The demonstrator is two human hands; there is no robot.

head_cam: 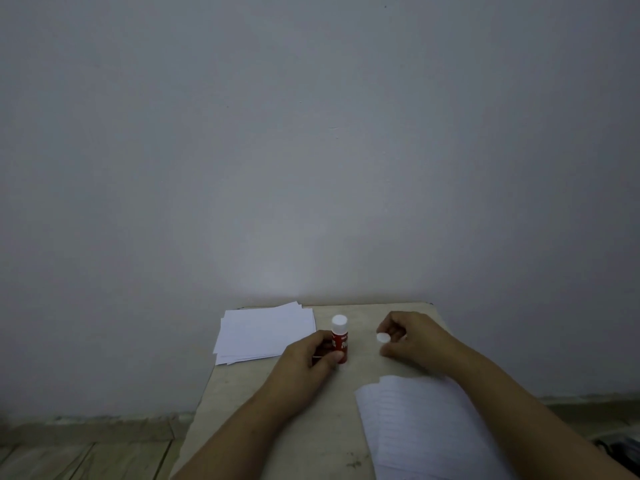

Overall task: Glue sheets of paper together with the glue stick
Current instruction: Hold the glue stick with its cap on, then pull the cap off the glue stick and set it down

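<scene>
A red glue stick (339, 336) with a white top stands upright on the small beige table (311, 427). My left hand (311, 358) grips its lower body, thumb across the front. My right hand (412, 339) is to the right of it and pinches a small white round cap (383, 338) between thumb and fingers. A stack of white sheets (263, 332) lies at the table's far left. Lined white sheets (426, 431) lie at the near right, partly under my right forearm.
A plain grey wall rises directly behind the table's far edge. Wooden floorboards (86, 459) show at the lower left, below the table's left edge. A dark object (620, 452) sits at the lower right corner.
</scene>
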